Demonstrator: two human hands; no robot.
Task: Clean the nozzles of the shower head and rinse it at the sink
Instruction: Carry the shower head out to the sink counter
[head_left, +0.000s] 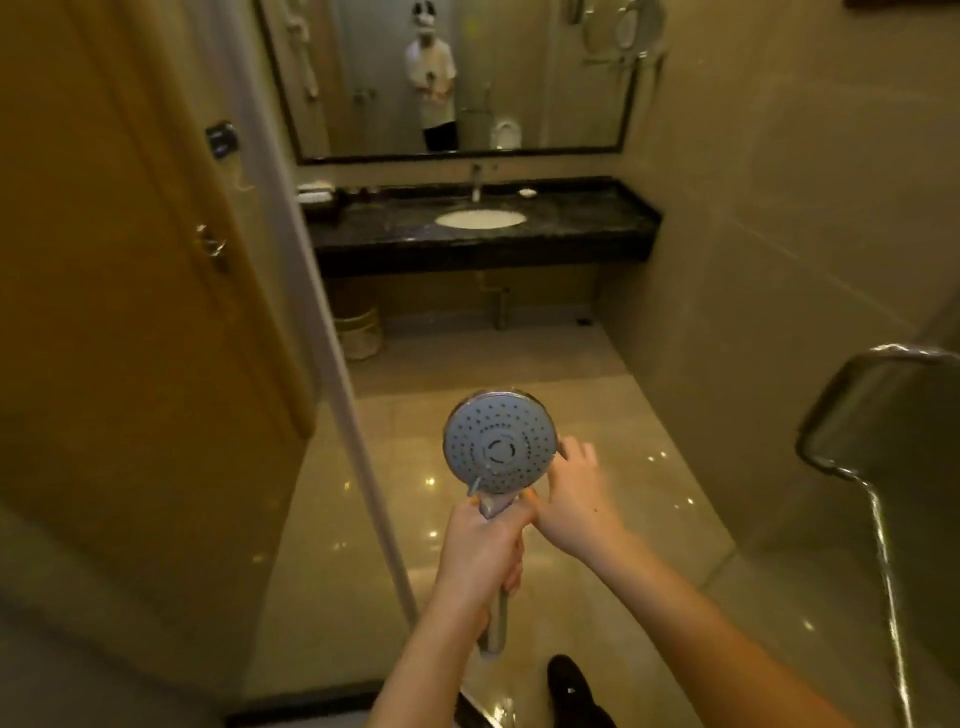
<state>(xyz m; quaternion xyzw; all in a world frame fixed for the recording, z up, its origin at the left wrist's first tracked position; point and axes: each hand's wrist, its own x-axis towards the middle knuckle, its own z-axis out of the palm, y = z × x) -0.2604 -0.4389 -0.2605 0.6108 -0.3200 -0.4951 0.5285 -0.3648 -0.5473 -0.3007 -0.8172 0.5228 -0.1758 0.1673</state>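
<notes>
Glossy beige floor tiles (519, 597) fill the lower centre of the frame, and a dark counter with a white sink (480, 219) sits far off at upper centre under a mirror (545, 78). Low in the middle, the left hand (480, 551) is wrapped tight around the handle of the shower head (500, 447), its nozzle face turned up toward the camera. The right hand (574, 493) rests half open against the head's right rim, fingertips touching the edge.

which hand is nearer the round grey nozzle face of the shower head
Right. The right hand touches the rim of the round grey nozzle face of the chrome shower head at its right edge. The left hand grips the chrome handle below it.
</notes>
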